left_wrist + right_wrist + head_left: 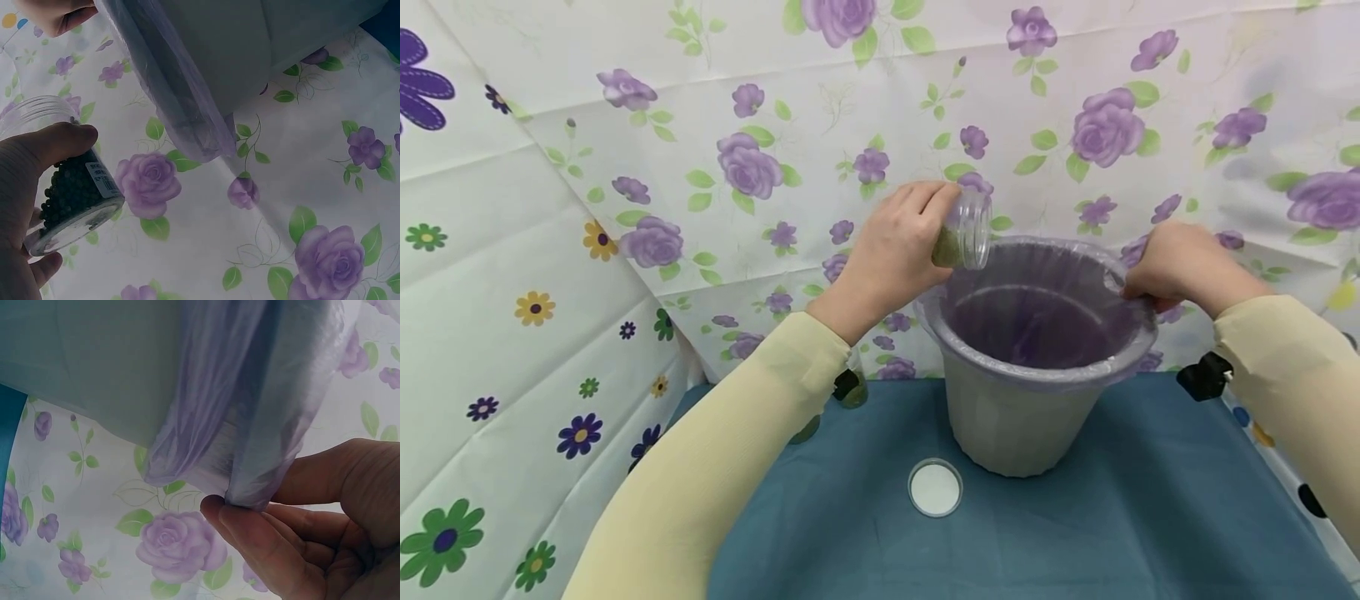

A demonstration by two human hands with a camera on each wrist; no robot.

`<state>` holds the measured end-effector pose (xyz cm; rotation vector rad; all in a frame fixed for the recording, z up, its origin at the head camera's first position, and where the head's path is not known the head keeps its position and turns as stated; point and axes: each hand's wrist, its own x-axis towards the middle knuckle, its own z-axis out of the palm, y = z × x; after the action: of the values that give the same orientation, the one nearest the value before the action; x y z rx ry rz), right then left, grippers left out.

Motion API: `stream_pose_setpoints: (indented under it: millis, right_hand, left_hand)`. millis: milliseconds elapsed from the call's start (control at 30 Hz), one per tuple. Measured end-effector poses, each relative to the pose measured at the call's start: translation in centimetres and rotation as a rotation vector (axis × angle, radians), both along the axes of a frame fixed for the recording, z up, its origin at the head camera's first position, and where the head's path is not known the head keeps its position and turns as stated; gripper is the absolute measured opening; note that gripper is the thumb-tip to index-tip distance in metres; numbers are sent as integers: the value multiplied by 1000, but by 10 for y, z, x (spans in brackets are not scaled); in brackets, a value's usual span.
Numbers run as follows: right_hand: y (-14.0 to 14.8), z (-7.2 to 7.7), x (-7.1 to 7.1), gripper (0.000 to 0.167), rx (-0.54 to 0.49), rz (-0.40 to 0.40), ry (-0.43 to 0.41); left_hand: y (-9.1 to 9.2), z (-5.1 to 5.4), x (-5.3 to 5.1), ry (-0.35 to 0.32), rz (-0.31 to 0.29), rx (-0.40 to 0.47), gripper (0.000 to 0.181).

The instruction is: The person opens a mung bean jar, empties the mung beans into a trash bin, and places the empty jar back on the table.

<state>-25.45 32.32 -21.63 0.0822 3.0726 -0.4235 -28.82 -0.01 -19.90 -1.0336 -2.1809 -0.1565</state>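
Note:
My left hand (pixel 895 246) grips a clear jar (pixel 973 229) tipped on its side, its mouth toward a pale bin (pixel 1018 421). Small dark beads (pixel 69 187) fill the lower part of the jar, and a white label shows near its base. A thin purple bag (pixel 1037 379) lines the bin and folds over its rim. At the bin's right side my right hand (pixel 1183 262) pinches the edge of the bag between thumb and fingers, as the right wrist view shows. Nothing is seen falling from the jar.
A round white disc (pixel 935 488) with a clear rim, maybe a lid, lies on the blue tablecloth (pixel 850 533) before the bin. Two greenish containers, one a clear jar (pixel 853 395), stand partly behind my left sleeve. Floral sheets (pixel 700 125) hang behind and at the left.

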Motion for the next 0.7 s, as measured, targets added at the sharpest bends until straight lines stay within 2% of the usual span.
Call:
stream_pose_setpoints:
  millis: [167,400,700]
  right_hand:
    - [0,-1,0,28,2,3,8]
    - [0,-1,-1,28,24,11,15]
    - [1,-1,-1,28,39,14,3]
  left_hand:
    - [3,-1,0,-2,-4,-7,81]
    - [6,-1,0,28,-20,-14,75]
    - [10,0,0,32,-18,-40,79]
